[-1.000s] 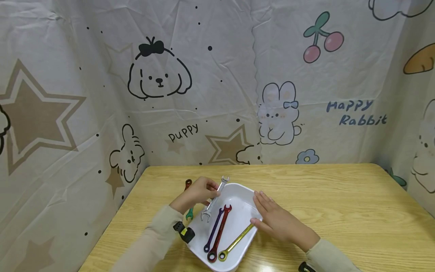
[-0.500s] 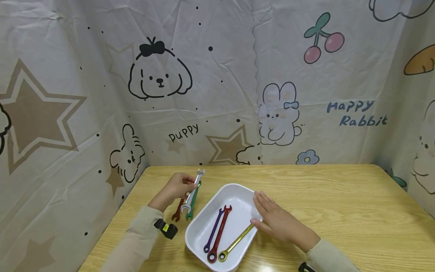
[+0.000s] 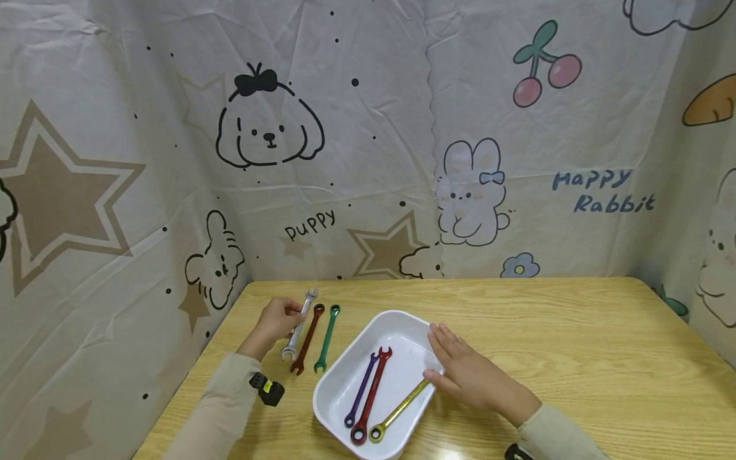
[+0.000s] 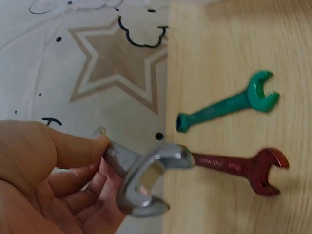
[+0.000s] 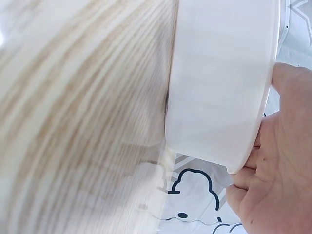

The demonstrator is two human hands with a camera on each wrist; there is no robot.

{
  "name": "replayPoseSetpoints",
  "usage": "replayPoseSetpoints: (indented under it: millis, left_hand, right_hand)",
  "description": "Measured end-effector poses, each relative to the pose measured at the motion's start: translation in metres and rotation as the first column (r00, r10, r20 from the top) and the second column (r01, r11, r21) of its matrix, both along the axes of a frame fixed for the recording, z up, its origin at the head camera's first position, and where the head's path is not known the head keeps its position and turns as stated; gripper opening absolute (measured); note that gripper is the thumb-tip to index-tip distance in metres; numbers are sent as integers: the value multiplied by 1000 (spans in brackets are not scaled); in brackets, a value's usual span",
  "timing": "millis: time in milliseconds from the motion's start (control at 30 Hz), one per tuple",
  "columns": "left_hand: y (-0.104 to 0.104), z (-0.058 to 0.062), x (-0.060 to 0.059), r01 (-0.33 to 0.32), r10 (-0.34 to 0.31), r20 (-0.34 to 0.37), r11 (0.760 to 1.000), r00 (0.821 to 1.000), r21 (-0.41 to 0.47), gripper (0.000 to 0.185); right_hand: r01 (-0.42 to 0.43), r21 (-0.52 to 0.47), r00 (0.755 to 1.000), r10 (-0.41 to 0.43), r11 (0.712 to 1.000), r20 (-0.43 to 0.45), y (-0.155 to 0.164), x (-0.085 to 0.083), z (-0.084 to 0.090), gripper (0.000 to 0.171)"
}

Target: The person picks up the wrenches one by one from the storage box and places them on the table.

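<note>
Wooden bench [image 3: 517,332]: the left hand [image 3: 275,319], fingers [image 4: 73,151] pinching the silver wrench [image 3: 297,324], has carried it out of the white tray [image 3: 345,377] to frame left, beside the brown wrench [image 3: 306,338] and green wrench [image 3: 325,337]. Three wrenches now sit outside the tray, while the right hand [image 3: 468,374] stays flat against its rim, holding nothing.

A wooden table [image 3: 575,345] with pale grain stands against a printed cloth backdrop. On its left part lie a dark red wrench [image 3: 306,339] and a green wrench [image 3: 326,338], side by side and nearly parallel, open ends toward the near edge. Just left of the red one sits a silver wrench [image 3: 297,324], its lower end at the tabletop. To the right of the green wrench, close but apart, a white tray [image 3: 345,377] rests on the wood, set at an angle to the table's edges. The tray's far right side faces bare wood.
</note>
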State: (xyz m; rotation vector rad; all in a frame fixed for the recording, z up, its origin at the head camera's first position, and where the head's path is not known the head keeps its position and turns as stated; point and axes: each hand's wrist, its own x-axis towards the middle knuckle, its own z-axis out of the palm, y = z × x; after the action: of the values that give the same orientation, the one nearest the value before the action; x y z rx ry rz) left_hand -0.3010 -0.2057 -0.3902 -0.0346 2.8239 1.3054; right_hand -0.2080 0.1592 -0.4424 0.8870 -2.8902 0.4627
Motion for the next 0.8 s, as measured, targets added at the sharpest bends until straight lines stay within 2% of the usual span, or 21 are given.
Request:
replayPoseSetpoints:
  millis: [100, 200, 533, 800]
  left_hand:
    - [-5, -5, -1, -28, 27, -20, 996, 999, -90, 18]
    - [-8, -10, -2, -53, 49, -36, 988, 998, -144, 17]
    - [-19, -38, -9, -102, 99, -24, 979, 995, -175, 17]
    - [-17, -46, -15, -160, 161, -21, 944, 987, -288, 14]
  right_hand:
    - [2, -1, 1000, -2, 1000, 6, 1, 0, -1, 74]
    - [4, -1, 1000, -4, 1000, 6, 1, 0, -1, 74]
    - [-6, 3, 1000, 6, 1000, -4, 1, -1, -1, 73]
    - [-6, 1, 1000, 6, 1000, -3, 1, 0, 0, 72]
